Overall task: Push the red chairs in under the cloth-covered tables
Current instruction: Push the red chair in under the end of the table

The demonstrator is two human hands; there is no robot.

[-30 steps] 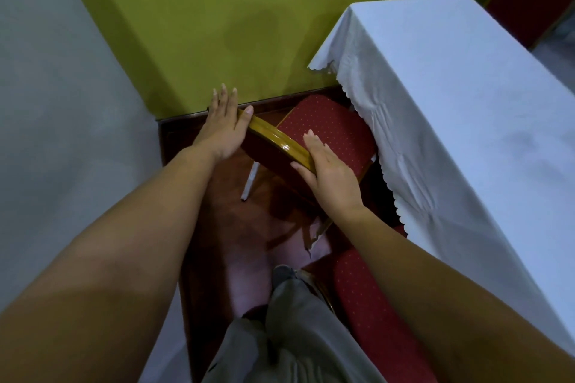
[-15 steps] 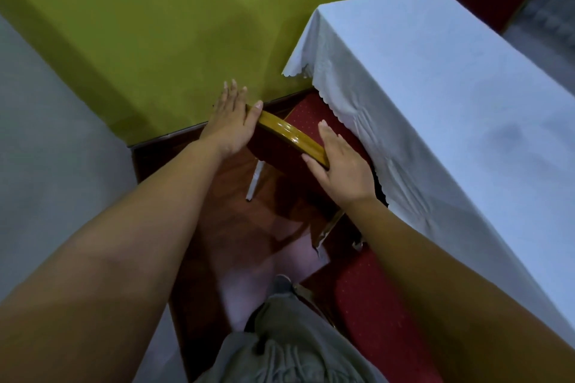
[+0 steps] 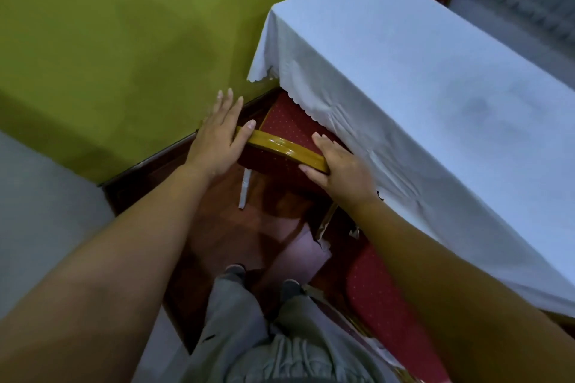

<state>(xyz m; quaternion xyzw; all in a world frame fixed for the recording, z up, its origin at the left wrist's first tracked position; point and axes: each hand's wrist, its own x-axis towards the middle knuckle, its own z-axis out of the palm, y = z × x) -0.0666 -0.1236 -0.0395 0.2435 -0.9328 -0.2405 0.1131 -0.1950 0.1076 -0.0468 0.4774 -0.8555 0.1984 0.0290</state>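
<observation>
A red chair [image 3: 292, 130] with a glossy yellow-brown top rail stands half under the table with the white cloth [image 3: 404, 96]; only part of its dotted red seat shows beyond the scalloped cloth edge. My left hand [image 3: 217, 137] lies flat on the left end of the rail, fingers straight and thumb over the rail. My right hand [image 3: 339, 165] rests on the right end of the rail, fingers straight, close against the hanging cloth.
A green wall [image 3: 124, 40] with a dark skirting runs close behind the chair. A second red chair [image 3: 385, 308] sits at lower right beside my legs. The floor [image 3: 249, 227] under me is reddish-brown wood, with a grey wall at left.
The chair has slid further under the cloth, so less of its red seat shows. Both hands have stayed on the rail and travelled with it.
</observation>
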